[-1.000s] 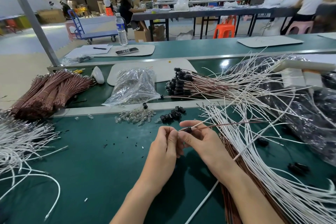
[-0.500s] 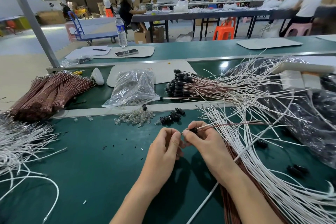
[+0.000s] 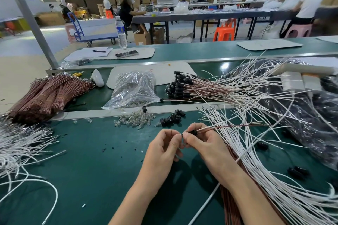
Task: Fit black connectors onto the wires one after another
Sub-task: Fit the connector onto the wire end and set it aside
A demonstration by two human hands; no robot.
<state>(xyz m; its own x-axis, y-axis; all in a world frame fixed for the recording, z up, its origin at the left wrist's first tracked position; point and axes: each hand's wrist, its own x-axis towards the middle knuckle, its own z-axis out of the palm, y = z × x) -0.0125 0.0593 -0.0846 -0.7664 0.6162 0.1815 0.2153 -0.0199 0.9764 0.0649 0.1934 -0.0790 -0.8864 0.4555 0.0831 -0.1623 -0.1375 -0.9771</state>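
Observation:
My right hand point(image 3: 204, 144) pinches a black connector point(image 3: 193, 132) sitting on the end of a brown and white wire pair point(image 3: 228, 127) that runs off to the right. My left hand point(image 3: 164, 146) meets it fingertip to fingertip, pinching the small metal tip that sticks out of the connector. A small heap of loose black connectors point(image 3: 172, 118) lies just beyond my hands. Finished wires with black connectors point(image 3: 178, 86) are stacked further back. Loose white wires point(image 3: 256, 151) fan across the green bench point(image 3: 91, 170) under my right forearm.
Small clear bulbs point(image 3: 135, 119) lie left of the connector heap, with a clear plastic bag point(image 3: 134, 89) behind them. Brown wire bundles point(image 3: 49, 95) and white wires point(image 3: 20, 144) fill the left side. A dark plastic bag point(image 3: 311, 115) lies at right. People work at far tables.
My hands have shifted slightly; the black connector now sits by my right fingertips, closer to the wire's end. Both hands keep their pinch.

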